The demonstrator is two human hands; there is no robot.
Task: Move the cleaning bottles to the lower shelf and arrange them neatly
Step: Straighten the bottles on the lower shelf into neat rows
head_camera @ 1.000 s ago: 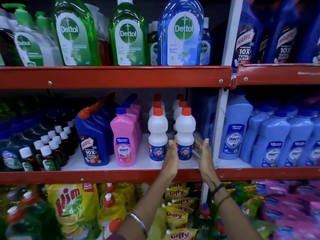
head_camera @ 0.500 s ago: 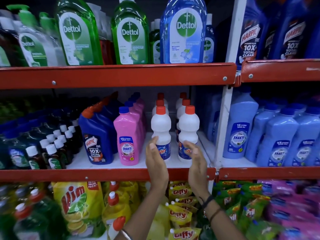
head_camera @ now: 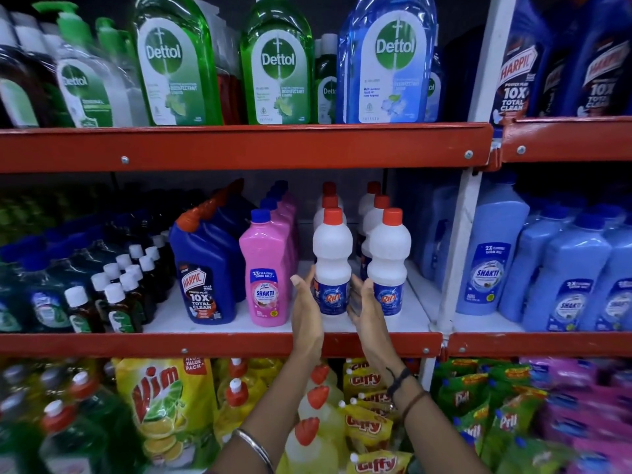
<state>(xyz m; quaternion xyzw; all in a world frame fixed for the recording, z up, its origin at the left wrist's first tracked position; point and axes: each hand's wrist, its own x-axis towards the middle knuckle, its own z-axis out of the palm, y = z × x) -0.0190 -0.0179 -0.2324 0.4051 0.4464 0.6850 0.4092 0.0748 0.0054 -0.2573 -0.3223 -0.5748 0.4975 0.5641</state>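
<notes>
A red-edged middle shelf (head_camera: 219, 343) carries the goods at hand, with tall Dettol bottles (head_camera: 277, 63) on the shelf above and Vim pouches (head_camera: 164, 405) stacked below. On the middle shelf, from left, stand small dark bottles with white caps (head_camera: 113, 302), a blue Harpic bottle (head_camera: 203, 278), a pink Shakti bottle (head_camera: 268, 271) and two rows of white Rin bottles with red caps running toward the back. The front-left Rin bottle (head_camera: 332, 265) stands upright near the shelf's front edge, with the front-right Rin bottle (head_camera: 390, 265) just beside it. The person's left hand (head_camera: 306, 313) is open, palm turned inward, fingers straight and flat along the left side of the front-left bottle. The right hand (head_camera: 364, 306) is also open, reaching into the gap between the two front bottles, its fingers along the right side of the same bottle. Both palms flank its label; they seem to touch it, though firm contact cannot be told. Neither hand is closed around anything.
</notes>
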